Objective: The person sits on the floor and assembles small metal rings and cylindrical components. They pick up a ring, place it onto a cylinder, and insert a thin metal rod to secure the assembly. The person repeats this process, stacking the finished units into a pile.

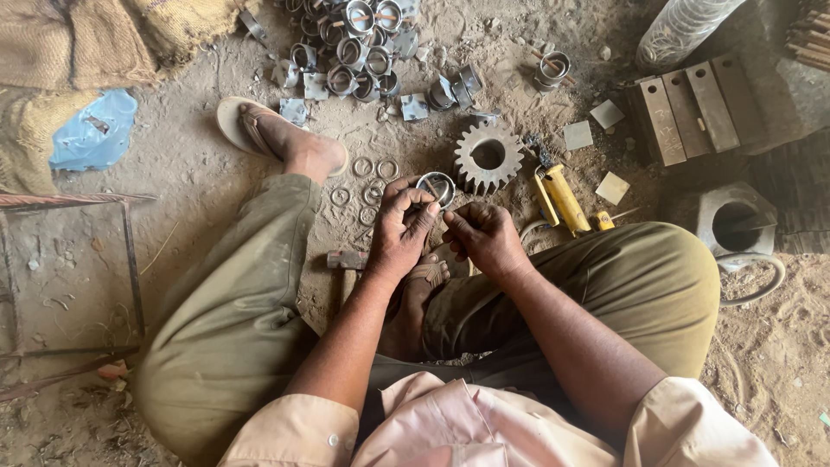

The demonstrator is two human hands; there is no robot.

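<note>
My left hand (403, 227) grips a short round metal sleeve (437, 186) by its rim, just above the sandy ground. Close beside it, my right hand (484, 235) has its fingers curled together; whether they pinch some small part is hidden. A large toothed gear (488, 156) lies flat on the ground right behind the sleeve. Several thin metal rings (363, 179) lie scattered left of the sleeve. A hammer head (347, 259) rests on the ground under my left forearm. I sit with my legs folded, one sandalled foot (281, 137) stretched forward.
A pile of similar metal sleeves and flat scraps (359, 52) lies farther ahead. A yellow tool (560, 197) lies right of the gear. Steel blocks (687, 108) and a square block with a round hole (735, 223) sit at right. Burlap sacks (78, 43) and a metal frame (69, 268) are at left.
</note>
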